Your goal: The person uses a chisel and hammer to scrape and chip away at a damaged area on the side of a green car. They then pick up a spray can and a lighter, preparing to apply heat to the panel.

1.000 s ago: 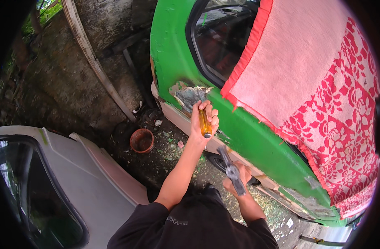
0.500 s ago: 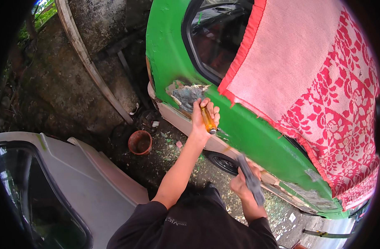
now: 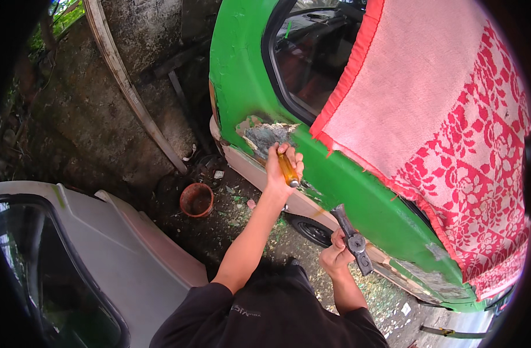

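Note:
My left hand point(image 3: 280, 165) grips an amber-handled tool point(image 3: 288, 173), its metal-capped end toward me, over a rough patch of flaked grey and cream filler point(image 3: 259, 134) on a green vehicle body point(image 3: 329, 185). The tool's tip is hidden behind my fingers. Lower right, my right hand point(image 3: 338, 255) is closed around a dark metal hammer point(image 3: 355, 242), whose head sits below and right of the amber handle, apart from it.
A pink floral cloth point(image 3: 410, 87) drapes over the body's window point(image 3: 303, 55). A white vehicle point(image 3: 103, 243) stands lower left. An orange pot point(image 3: 196, 199) sits among paint chips point(image 3: 242, 214) near a long leaning strip point(image 3: 126, 81) and a wheel point(image 3: 306, 226).
Since a second ago the hammer has swung to the right, blurring half a second ago, and now shows more sharply, slightly higher than then. My left hand stays on the tool in nearly the same place.

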`<state>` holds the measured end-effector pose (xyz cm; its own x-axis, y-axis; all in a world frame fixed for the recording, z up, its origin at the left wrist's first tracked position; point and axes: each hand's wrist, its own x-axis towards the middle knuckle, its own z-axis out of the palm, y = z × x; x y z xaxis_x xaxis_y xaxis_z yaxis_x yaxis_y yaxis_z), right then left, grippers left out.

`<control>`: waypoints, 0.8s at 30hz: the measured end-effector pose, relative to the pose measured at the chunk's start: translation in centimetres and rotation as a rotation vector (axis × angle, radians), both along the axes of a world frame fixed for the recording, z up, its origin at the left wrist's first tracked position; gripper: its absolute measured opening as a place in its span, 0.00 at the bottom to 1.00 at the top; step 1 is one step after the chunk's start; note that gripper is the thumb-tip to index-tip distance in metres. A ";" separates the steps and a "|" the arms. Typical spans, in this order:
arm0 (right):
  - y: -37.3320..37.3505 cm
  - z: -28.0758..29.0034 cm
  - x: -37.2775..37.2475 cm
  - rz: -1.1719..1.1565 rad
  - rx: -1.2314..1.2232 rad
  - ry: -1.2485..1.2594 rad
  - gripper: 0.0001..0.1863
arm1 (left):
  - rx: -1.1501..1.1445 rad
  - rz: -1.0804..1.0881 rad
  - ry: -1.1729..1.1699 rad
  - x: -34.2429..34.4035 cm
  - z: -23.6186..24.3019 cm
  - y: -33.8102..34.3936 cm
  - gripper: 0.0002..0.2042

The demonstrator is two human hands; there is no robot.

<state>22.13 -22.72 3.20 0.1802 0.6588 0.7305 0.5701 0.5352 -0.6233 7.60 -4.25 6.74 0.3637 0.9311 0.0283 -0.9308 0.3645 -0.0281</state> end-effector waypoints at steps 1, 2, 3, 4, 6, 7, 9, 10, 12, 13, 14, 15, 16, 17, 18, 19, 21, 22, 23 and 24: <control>-0.1 0.4 -0.1 0.009 -0.008 0.018 0.08 | 0.027 -0.014 0.014 0.2 0.0 -0.3 0.19; 0.0 1.2 -0.4 -0.005 -0.026 0.017 0.05 | 0.054 -0.029 0.027 0.5 0.0 -0.6 0.19; 0.1 1.7 -0.7 -0.021 -0.044 0.014 0.05 | 0.081 -0.046 0.038 0.9 0.5 -0.9 0.19; 0.2 1.9 -0.9 -0.028 -0.056 0.023 0.04 | 0.055 -0.039 0.079 1.1 1.0 -1.1 0.19; 0.4 2.2 -1.3 -0.039 -0.078 0.039 0.05 | 0.037 -0.032 0.111 1.3 1.0 -1.0 0.19; 0.5 2.1 -1.3 -0.037 -0.095 0.060 0.06 | 0.029 -0.027 0.126 1.4 1.1 -1.0 0.19; 0.3 1.7 -1.3 -0.033 -0.134 0.104 0.08 | 0.050 -0.040 0.084 1.3 1.0 -0.9 0.19; 0.4 1.2 -1.1 -0.017 -0.109 0.069 0.08 | 0.058 -0.047 0.064 1.2 0.9 -1.0 0.19; 0.6 0.2 -0.6 0.017 -0.055 0.001 0.08 | 0.095 -0.047 0.060 1.1 0.7 -1.2 0.19; 0.6 0.3 -0.6 0.028 -0.057 -0.001 0.08 | 0.114 -0.046 0.059 1.0 0.6 -1.4 0.18; 0.7 0.5 -0.7 0.039 -0.060 -0.003 0.08 | 0.107 -0.057 0.061 1.0 0.7 -1.6 0.18; 0.8 0.7 -0.7 0.051 -0.061 -0.006 0.07 | 0.100 -0.067 0.063 1.0 0.9 -1.8 0.18; 0.8 0.8 -0.9 0.049 -0.056 0.000 0.07 | 0.094 -0.077 0.064 0.9 1.1 -1.9 0.18; 0.9 0.9 -1.2 0.048 -0.050 0.006 0.06 | 0.095 -0.073 0.057 1.0 1.2 -1.9 0.18; 0.9 0.9 -1.3 0.047 -0.047 0.011 0.06 | 0.095 -0.068 0.051 1.0 1.2 -1.9 0.17; 1.0 1.2 -1.3 0.050 -0.038 -0.034 0.05 | 0.095 -0.064 0.044 1.1 1.2 -1.9 0.17; 1.1 2.1 -1.3 0.054 -0.018 -0.123 0.04 | 0.118 -0.068 -0.007 0.9 1.0 -1.7 0.17; 1.1 2.4 -1.3 0.060 -0.014 -0.143 0.04 | 0.129 -0.070 -0.032 0.8 0.8 -1.6 0.17; 1.1 2.7 -1.2 0.066 -0.010 -0.163 0.05 | 0.137 -0.071 -0.035 0.8 0.7 -1.6 0.17; 0.9 3.1 -1.1 0.072 -0.006 -0.183 0.05 | 0.145 -0.071 -0.037 0.8 0.5 -1.6 0.17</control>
<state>20.99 -21.77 6.31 -0.0029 0.6695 0.7428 0.6345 0.5754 -0.5161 8.36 -5.82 7.29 0.4243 0.8884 0.1753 -0.9020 0.4317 -0.0044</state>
